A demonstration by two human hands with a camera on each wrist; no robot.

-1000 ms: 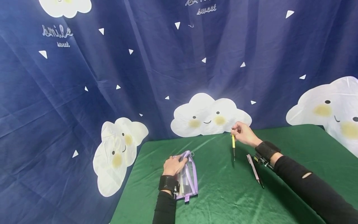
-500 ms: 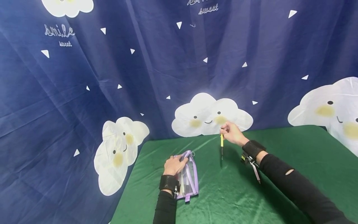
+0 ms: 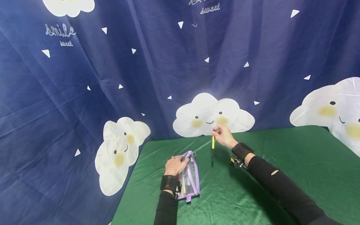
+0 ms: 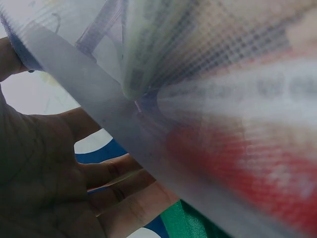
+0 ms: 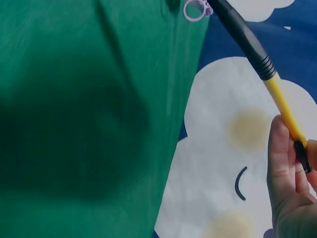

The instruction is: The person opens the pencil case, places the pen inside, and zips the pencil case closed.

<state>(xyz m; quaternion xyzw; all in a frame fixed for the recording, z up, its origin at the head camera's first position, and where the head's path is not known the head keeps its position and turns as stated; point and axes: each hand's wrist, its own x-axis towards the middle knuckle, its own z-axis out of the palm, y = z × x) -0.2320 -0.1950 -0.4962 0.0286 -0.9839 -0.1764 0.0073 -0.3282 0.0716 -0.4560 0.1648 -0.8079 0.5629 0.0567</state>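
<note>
My left hand (image 3: 175, 166) holds the far end of a clear pencil case (image 3: 196, 175) with purple trim, lying on the green cloth. In the left wrist view, the fingers (image 4: 133, 201) lie behind its see-through wall; blurred pen-like things (image 4: 148, 44) and something red (image 4: 223, 161) show inside. My right hand (image 3: 222, 136) pinches a yellow and black pen (image 3: 213, 143) near its clip end. The pen hangs nearly upright above the cloth, black end down, to the right of the case and apart from it. The right wrist view shows its black grip (image 5: 247, 42) and clip (image 5: 301, 156).
The green cloth (image 3: 303, 156) covers the table. Behind its far edge hangs a blue curtain (image 3: 157, 78) with smiling clouds. A purple zip ring (image 3: 194, 154) sticks out at the case's far end. My right forearm (image 3: 275, 178) crosses the table's right side.
My right hand has carried the pen leftward, closer to the case. The pink and dark pens on the cloth are now hidden by my right arm. My left hand has kept its place.
</note>
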